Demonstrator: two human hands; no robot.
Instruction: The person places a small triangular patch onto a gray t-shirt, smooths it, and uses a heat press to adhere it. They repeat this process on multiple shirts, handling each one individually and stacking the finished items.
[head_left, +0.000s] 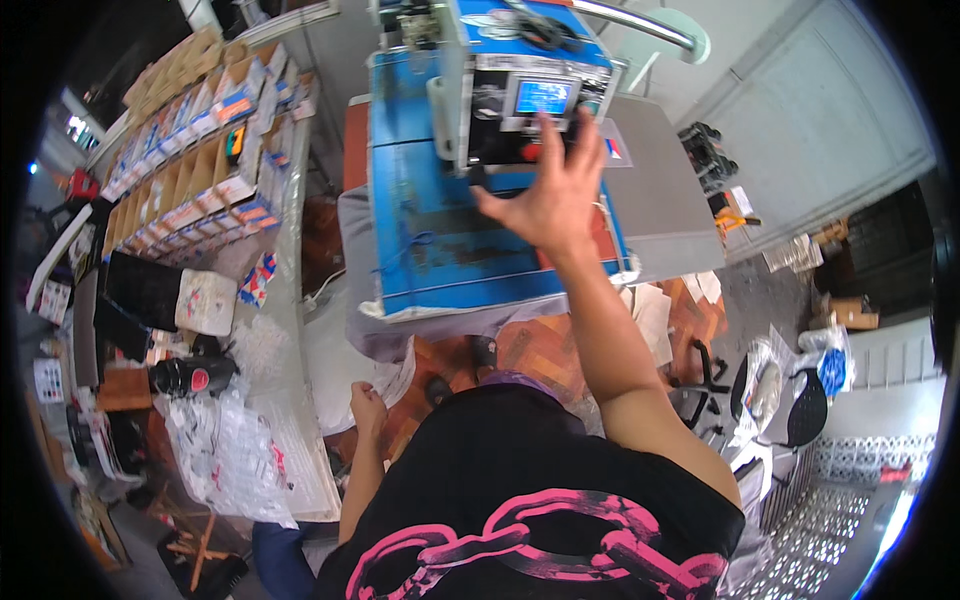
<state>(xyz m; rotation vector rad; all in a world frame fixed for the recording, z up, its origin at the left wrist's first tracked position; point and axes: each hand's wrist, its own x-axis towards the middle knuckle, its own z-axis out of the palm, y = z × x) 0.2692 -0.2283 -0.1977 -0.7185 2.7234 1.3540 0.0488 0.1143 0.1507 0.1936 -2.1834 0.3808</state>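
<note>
My right hand (559, 187) is spread with fingers apart before the front panel of a boxy machine (499, 139). Its fingertips overlap the panel below a lit blue screen (543, 97); whether they touch it I cannot tell. A red button (531, 153) shows beside the index finger. The machine stands on a blue, worn board (420, 262) laid over a grey-draped table. My left hand (368, 409) hangs low at my side, fingers curled, near a sheet of clear plastic (397, 382). Whether it holds anything is hidden.
To the left, a long table (300, 442) carries divided cardboard boxes (187, 172), a black power tool (196, 375) and bubble wrap (217, 450). A grey tabletop (660, 195) adjoins the board on the right. Paper sheets (649, 315) lie on the wooden floor. A chair (806, 409) stands at right.
</note>
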